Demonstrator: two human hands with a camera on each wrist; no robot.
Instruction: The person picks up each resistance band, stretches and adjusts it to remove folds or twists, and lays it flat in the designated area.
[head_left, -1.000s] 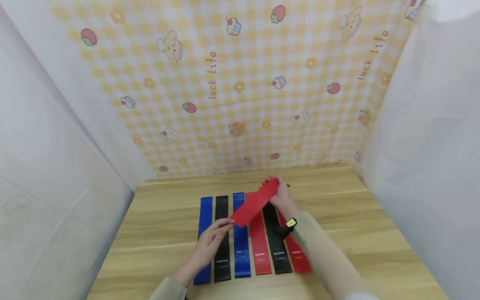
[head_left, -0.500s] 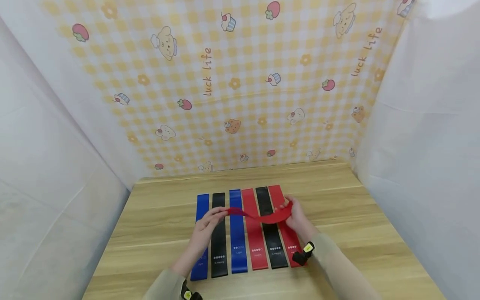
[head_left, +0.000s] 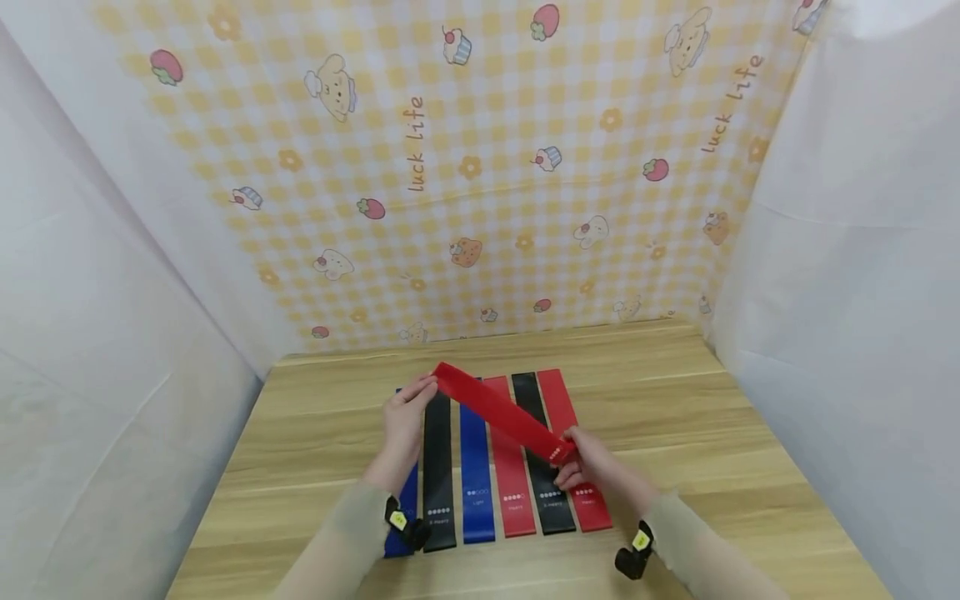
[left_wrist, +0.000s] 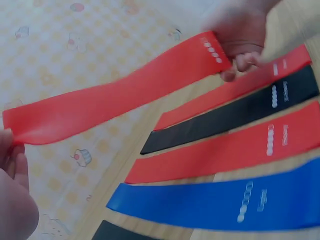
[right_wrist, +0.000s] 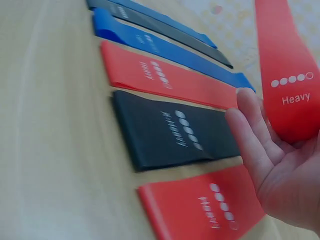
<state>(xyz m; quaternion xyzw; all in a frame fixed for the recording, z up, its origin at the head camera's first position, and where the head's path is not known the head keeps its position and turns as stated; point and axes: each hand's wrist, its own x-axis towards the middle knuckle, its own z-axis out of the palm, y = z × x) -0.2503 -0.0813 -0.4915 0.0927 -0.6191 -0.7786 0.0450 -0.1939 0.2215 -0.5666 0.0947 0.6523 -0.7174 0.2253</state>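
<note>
A red resistance band is stretched out slantwise above a row of bands, its left end higher. My left hand pinches the upper end between thumb and fingers. At the lower end, the right hand grips it with thumb and fingers. White dots and "Heavy" show on the held band in the right wrist view. Below lie flat bands, from left: blue, black, blue, red, black and red. The left hand partly covers the leftmost one.
The bands lie side by side on a wood-grain table. A yellow checked cloth hangs behind it, and white sheets close off both sides. Each wrist wears a small black camera strap.
The red band went from sagging between the hands to nearly straight. My left hand rose away from me; the right came lower and nearer, so the band's slant reversed from a second ago.
</note>
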